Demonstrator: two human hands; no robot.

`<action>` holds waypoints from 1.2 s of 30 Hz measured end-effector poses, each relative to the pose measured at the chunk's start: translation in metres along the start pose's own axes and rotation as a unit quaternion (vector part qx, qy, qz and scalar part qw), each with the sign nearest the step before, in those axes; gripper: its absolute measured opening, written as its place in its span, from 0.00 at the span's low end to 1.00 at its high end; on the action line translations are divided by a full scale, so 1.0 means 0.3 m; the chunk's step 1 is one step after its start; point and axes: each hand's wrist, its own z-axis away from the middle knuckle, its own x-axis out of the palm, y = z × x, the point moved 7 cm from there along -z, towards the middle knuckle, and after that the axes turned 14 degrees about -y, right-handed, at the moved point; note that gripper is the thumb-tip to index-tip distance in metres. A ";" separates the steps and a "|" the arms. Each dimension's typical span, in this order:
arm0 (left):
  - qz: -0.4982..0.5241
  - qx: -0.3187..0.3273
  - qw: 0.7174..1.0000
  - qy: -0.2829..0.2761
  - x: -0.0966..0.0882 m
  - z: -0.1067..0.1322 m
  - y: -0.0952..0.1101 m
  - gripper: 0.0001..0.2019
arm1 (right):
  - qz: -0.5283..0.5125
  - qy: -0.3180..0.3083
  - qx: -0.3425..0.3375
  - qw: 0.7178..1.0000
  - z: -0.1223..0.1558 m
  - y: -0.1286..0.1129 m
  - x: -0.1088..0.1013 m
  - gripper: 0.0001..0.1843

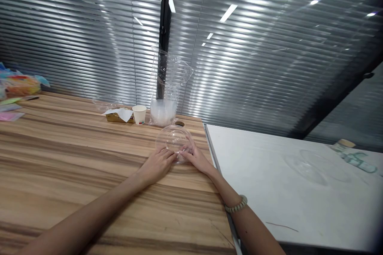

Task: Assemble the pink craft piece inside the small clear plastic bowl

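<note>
Between my two hands is a round, clear plastic bowl (174, 134) at the near right part of the wooden table. My left hand (158, 164) has its fingers curled against the bowl's near left rim. Around the near right side my right hand (196, 157) is closed, its thumb close to the left fingertips. A beaded bracelet (236, 205) circles the right wrist. The see-through plastic makes it hard to tell whether a lid lies on the bowl. Just behind it stands a stack of clear bowls (163, 112) in an upright, open plastic bag (170, 71).
A white paper cup (139, 114) stands beside a small tissue-topped box (119, 115), with a clear container (106, 101) behind. Colourful packages (20, 85) lie far left. The adjoining white table (254, 191) bears clear lids (305, 167) and a green-marked wrapper (357, 161). Blinds (239, 59) rise behind.
</note>
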 end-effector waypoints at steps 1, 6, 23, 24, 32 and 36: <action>0.000 0.000 1.000 -0.001 0.000 0.000 0.000 0.12 | -0.001 -0.001 0.000 1.000 0.000 0.000 0.001 0.42; -0.001 0.001 1.000 0.001 -0.001 0.001 0.000 0.12 | 0.001 -0.006 0.002 1.000 -0.001 -0.005 0.002 0.43; 0.007 0.001 1.000 0.003 -0.001 0.000 -0.002 0.12 | 0.001 -0.003 0.000 1.000 -0.005 -0.005 0.002 0.44; 0.006 0.002 1.000 0.003 0.000 0.000 -0.003 0.12 | 0.001 -0.004 -0.001 1.000 -0.005 -0.006 0.002 0.44; -0.001 0.005 1.000 0.001 -0.001 -0.001 -0.002 0.12 | 0.012 -0.004 0.002 1.000 -0.006 0.004 0.000 0.44; 0.001 0.003 1.000 -0.003 -0.006 -0.002 0.000 0.12 | 0.011 -0.002 0.006 1.000 -0.004 0.002 0.000 0.44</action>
